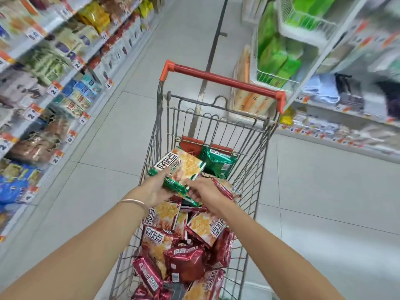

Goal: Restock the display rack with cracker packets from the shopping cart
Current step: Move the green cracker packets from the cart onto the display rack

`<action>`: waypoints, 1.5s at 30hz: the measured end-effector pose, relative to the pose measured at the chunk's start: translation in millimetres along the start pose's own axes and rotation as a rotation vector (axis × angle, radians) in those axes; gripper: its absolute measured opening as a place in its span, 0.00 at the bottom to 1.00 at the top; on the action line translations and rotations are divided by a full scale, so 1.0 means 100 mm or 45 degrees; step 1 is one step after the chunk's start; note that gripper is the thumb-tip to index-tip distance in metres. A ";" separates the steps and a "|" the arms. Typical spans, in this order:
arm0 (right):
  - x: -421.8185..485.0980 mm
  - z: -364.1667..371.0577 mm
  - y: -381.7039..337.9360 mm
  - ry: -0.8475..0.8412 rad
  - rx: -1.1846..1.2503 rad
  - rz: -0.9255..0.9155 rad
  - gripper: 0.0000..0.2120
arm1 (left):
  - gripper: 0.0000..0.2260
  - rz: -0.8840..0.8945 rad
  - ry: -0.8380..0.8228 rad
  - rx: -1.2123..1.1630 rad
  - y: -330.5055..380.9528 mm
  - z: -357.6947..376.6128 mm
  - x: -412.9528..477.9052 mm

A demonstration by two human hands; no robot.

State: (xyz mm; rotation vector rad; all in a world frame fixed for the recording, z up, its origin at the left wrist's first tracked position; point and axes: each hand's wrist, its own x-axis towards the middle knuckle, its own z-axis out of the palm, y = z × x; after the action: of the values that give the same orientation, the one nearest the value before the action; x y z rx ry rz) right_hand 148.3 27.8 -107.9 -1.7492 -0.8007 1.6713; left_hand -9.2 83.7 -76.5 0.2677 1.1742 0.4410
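A wire shopping cart (255, 148) with a red handle stands in the aisle, holding several red cracker packets (184, 258) and a green one (216, 162) at its far end. Above the pile, my left hand (154, 188) grips a stack of green cracker packets (184, 167) from the left and below. My right hand (205, 191) holds the stack's near right end, fingers curled round it. The display rack (65, 68) on the left carries snack packets and price tags.
A second shelf unit (346, 105) stands on the right, with wire baskets of green packs (279, 63) and folded cloths. A pale tiled floor (121, 126) runs down the aisle between the two. A dark pole (218, 29) rises beyond the cart.
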 end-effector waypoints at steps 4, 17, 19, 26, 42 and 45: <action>0.23 -0.41 0.03 0.299 -0.334 -0.107 0.16 | 0.14 0.204 0.221 0.157 -0.07 -0.04 0.21; 1.39 -0.96 0.44 0.686 -1.867 -0.118 0.31 | 0.17 0.206 0.214 0.389 0.00 -0.58 0.20; 1.28 -0.89 0.48 0.779 -1.870 -0.303 0.21 | 0.16 0.199 0.231 0.403 -0.02 -0.62 0.20; 0.52 -0.73 0.61 1.107 -1.184 -0.931 0.24 | 0.17 0.119 0.211 0.352 -0.13 -0.46 0.13; -0.51 -0.30 0.31 0.922 -1.439 -1.673 0.34 | 0.38 0.107 -0.105 0.453 -0.05 -0.01 -0.64; -0.70 -0.26 0.33 0.961 -1.352 -1.656 0.32 | 0.31 0.047 -0.165 0.431 -0.15 0.09 -0.74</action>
State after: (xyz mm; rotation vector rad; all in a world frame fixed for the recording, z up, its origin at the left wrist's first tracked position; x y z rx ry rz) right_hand 172.6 -47.3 -86.9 -1.4868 -1.9483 -0.3584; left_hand -21.7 36.4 -18.8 0.6028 1.1149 0.2503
